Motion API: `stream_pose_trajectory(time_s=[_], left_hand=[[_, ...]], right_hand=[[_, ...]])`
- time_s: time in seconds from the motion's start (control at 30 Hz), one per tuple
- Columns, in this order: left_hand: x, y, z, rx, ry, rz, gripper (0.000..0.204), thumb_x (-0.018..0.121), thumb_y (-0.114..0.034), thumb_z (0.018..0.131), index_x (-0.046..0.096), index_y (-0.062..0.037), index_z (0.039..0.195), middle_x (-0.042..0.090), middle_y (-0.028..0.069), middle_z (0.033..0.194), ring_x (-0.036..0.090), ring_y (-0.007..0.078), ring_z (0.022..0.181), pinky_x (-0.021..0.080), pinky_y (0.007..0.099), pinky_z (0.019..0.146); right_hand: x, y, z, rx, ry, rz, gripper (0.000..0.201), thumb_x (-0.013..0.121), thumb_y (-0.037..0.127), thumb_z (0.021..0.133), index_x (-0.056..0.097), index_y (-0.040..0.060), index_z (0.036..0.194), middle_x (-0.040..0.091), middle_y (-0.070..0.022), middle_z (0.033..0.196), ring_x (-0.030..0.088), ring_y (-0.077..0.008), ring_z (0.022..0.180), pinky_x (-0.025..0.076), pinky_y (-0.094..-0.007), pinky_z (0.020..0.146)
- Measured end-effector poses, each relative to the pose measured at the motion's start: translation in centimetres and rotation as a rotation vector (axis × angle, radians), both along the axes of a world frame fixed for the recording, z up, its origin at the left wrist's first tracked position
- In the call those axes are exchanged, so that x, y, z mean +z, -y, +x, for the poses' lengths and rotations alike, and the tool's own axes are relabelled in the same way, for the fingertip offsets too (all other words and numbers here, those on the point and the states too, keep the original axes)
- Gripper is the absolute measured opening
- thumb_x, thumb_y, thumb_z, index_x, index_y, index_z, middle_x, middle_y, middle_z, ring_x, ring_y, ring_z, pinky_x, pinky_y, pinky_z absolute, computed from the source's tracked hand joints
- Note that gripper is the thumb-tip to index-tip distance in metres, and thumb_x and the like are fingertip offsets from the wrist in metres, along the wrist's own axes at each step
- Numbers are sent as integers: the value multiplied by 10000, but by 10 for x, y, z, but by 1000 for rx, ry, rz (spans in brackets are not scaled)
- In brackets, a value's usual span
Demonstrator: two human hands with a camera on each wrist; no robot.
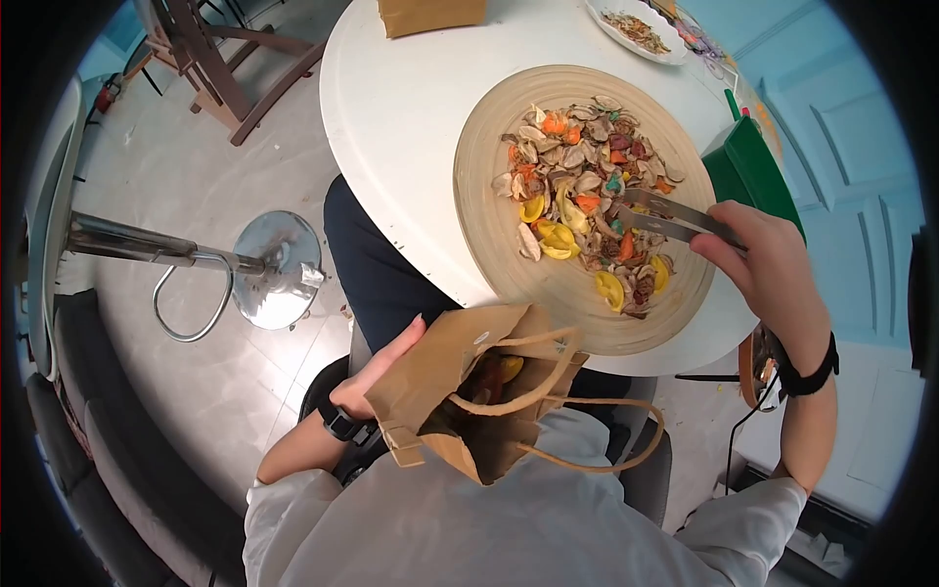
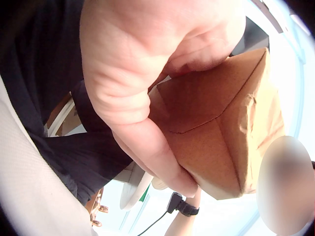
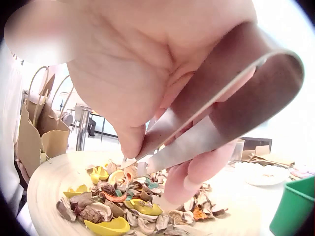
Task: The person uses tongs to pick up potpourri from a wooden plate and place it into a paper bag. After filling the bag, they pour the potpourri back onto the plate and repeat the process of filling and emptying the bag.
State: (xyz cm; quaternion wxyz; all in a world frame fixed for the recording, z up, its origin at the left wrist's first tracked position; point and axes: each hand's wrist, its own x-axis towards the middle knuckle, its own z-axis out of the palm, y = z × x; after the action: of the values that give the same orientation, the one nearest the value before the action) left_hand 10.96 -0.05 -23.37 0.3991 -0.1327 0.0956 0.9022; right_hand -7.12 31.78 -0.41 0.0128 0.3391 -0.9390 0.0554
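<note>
My left hand (image 1: 383, 370) grips a brown paper bag (image 1: 430, 357) at its side and base, over my lap. Its mouth faces up, with two twisted handles (image 1: 562, 377) and some coloured dried pieces inside. In the left wrist view, thumb and fingers wrap the bag's bottom end (image 2: 206, 132). My right hand (image 1: 768, 249) pinches metal tongs (image 1: 685, 217) over a round wooden plate (image 1: 479, 225). Their tips reach into a heap of dried petals and pods (image 1: 582, 181), brown, yellow, orange and teal. Whether the tips hold a piece, I cannot tell.
On the white table (image 1: 381, 127) stand a green container (image 1: 753, 176) just beyond the right hand, a white dish (image 1: 670, 54) of dried bits at the back, and a brown paper object (image 1: 430, 18) at the far left edge. A chrome stool base (image 1: 279, 274) stands left.
</note>
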Motion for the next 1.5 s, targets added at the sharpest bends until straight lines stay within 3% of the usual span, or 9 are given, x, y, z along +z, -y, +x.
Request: stream_pose_trajectory(time_s=[0.4, 0.5, 0.6, 0.7, 1.0, 1.13, 1.3, 1.43, 1.5], left_hand=[[0, 2, 2, 4, 8, -17, 650, 304, -534, 1039, 325, -92, 1515, 428, 78, 1500, 467, 193, 1328, 381, 350, 1119], [-6, 3, 2, 11, 38, 142, 650, 305, -535, 1038, 326, -94, 1515, 423, 79, 1504, 467, 195, 1328, 379, 354, 1122], [3, 1, -1, 6, -8, 114, 645, 310, -532, 1038, 322, -100, 1517, 416, 79, 1509, 458, 199, 1338, 376, 360, 1126], [21, -4, -3, -7, 66, -188, 706, 378, -609, 991, 337, -143, 1519, 481, 108, 1422, 524, 229, 1235, 433, 396, 1060], [6, -2, 0, 16, 91, -35, 636, 319, -523, 1039, 339, -96, 1510, 440, 76, 1493, 466, 194, 1333, 385, 354, 1118], [-1, 0, 2, 11, 85, -68, 627, 328, -518, 1041, 377, -86, 1491, 500, 74, 1440, 514, 172, 1275, 419, 327, 1079], [-9, 2, 4, -6, 107, -73, 619, 348, -523, 1035, 402, -93, 1477, 521, 64, 1414, 537, 165, 1237, 443, 322, 1046], [-11, 1, 4, 25, 125, -75, 631, 365, -534, 1026, 404, -91, 1475, 520, 66, 1415, 538, 168, 1236, 443, 324, 1044], [-9, 3, 2, 23, 107, -85, 633, 361, -534, 1027, 402, -90, 1476, 516, 68, 1421, 534, 169, 1243, 440, 326, 1049]], right_hand=[[-18, 5, -11, 61, 38, 53, 316, 697, 329, 872, 611, 31, 810, 567, -148, 639, 570, -345, 594, 414, -416, 535], [-14, 5, -9, 45, 58, 38, 318, 696, 325, 873, 618, 28, 789, 561, -151, 624, 565, -349, 583, 412, -414, 527], [-9, 5, -7, 14, 73, 22, 320, 701, 321, 872, 632, 22, 779, 557, -156, 617, 561, -350, 576, 410, -410, 522], [-4, 2, -6, -66, 109, 11, 304, 706, 307, 873, 652, 17, 802, 558, -161, 617, 537, -348, 555, 410, -389, 519], [3, -3, -16, -258, 298, -227, 263, 673, 215, 920, 655, -22, 808, 549, -63, 565, 528, -117, 499, 411, -275, 494], [14, -8, -84, -313, 162, -314, 376, 634, 278, 951, 613, -13, 712, 568, -17, 555, 537, -85, 467, 414, -253, 454], [5, -8, -187, -404, -152, -174, 484, 599, 436, 943, 657, 18, 707, 635, -89, 572, 644, -164, 524, 481, -324, 509], [-3, -7, -231, -453, -192, -21, 486, 595, 453, 940, 665, 10, 752, 654, -108, 606, 669, -207, 568, 503, -360, 573], [-7, -7, -236, -481, -137, -63, 458, 603, 410, 948, 651, -27, 819, 634, -83, 608, 622, -181, 504, 488, -303, 523]])
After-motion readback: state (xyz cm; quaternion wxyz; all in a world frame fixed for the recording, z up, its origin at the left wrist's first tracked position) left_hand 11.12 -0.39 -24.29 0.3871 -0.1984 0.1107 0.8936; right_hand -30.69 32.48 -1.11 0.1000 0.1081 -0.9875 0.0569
